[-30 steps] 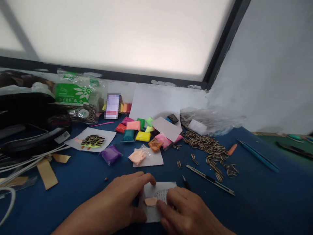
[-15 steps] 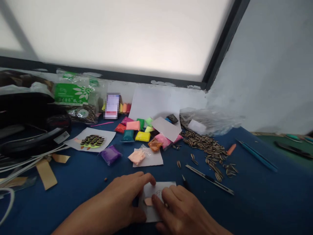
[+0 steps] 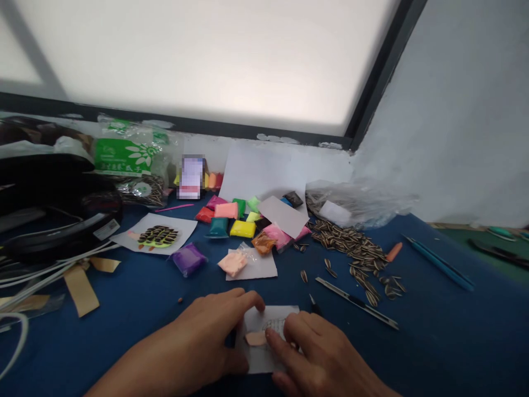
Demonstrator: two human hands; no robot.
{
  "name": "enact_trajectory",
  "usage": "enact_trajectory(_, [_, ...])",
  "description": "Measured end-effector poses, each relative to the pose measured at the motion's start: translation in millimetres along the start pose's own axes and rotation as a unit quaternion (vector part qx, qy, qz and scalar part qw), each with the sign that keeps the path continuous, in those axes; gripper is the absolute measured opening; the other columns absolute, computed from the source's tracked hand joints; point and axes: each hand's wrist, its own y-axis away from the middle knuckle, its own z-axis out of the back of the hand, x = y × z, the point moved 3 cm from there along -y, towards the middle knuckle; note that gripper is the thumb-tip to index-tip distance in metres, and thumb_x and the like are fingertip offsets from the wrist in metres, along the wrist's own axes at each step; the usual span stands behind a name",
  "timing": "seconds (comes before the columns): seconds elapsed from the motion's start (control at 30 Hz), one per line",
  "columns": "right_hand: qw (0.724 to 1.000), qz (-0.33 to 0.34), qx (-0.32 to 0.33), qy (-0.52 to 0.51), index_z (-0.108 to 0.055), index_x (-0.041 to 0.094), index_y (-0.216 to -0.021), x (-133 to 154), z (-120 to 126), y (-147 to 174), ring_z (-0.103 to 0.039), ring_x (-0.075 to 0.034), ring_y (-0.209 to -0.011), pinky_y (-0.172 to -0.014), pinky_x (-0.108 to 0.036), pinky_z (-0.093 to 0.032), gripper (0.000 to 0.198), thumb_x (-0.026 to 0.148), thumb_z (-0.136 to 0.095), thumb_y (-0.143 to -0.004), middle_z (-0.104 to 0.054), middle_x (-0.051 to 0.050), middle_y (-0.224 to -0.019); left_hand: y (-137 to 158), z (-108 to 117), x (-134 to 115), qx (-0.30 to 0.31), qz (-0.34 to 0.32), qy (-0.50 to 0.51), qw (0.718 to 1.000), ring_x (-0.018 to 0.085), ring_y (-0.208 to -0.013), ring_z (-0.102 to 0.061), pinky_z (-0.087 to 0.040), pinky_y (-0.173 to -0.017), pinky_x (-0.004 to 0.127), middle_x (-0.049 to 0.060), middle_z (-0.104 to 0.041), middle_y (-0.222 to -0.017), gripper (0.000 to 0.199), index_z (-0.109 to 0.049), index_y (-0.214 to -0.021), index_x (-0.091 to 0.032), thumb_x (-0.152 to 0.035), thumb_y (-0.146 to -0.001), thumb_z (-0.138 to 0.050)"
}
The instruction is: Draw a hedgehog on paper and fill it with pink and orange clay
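A small white paper card lies on the table between my hands, with a pencil drawing partly covered by my fingers. On it sits a flat piece of peach clay. My left hand curves around the card's left side, index finger on its top edge and thumb near the lower left, holding it down. My right hand has its fingers curled, and its index fingertip presses at the clay's right end. Whether its hidden fingers hold more cannot be seen. A black pen lies just beyond the right hand.
Beyond lie a peach clay packet, a purple packet and several other colours. A seed-covered clay figure rests on paper at left. Sunflower seeds, a utility knife and blue tweezers are at right; cables at left.
My right index fingertip has slid slightly right along the clay, uncovering more of it and of the drawing. My left hand stays on the card. The view has shifted a little.
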Motion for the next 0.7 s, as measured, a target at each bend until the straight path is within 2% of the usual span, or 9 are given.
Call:
enact_trajectory(0.23, [1.0, -0.007, 0.016, -0.004, -0.068, 0.012, -0.091, 1.3, -7.1, -1.5, -0.046, -0.019, -0.056, -0.052, -0.033, -0.031, 0.062, 0.036, -0.015, -0.111, -0.059, -0.005, -0.068, 0.3, -3.0, 3.4, -0.006, -0.006, 0.007, 1.0, 0.022, -0.096, -0.062, -0.04, -0.075, 0.028, -0.004, -0.067, -0.105, 0.054, -0.062, -0.119, -0.033, -0.014, -0.069, -0.069])
enact_trajectory(0.57, [0.999, -0.01, 0.028, -0.021, -0.068, 0.009, -0.1, 2.3, -4.6, -0.3, -0.049, -0.019, -0.059, -0.053, -0.032, -0.034, 0.052, 0.033, -0.023, -0.11, -0.06, -0.007, -0.073, 0.2, -3.1, 3.8, -0.006, -0.015, 0.003, 1.0, 0.023, -0.097, -0.063, -0.039, -0.073, 0.028, -0.004, -0.067, -0.105, 0.05, -0.063, -0.114, -0.033, -0.015, -0.068, -0.067])
enact_trajectory(0.7, [0.999, -0.012, 0.042, -0.032, -0.068, 0.01, -0.099, 2.9, -6.9, -2.1, -0.05, -0.019, -0.059, -0.053, -0.032, -0.035, 0.046, 0.033, -0.03, -0.109, -0.06, -0.006, -0.072, 0.8, -0.4, -0.1, 0.0, 0.001, 0.005, 1.0, 0.023, -0.098, -0.063, -0.039, -0.073, 0.028, -0.004, -0.068, -0.107, 0.05, -0.063, -0.114, -0.033, -0.014, -0.068, -0.069])
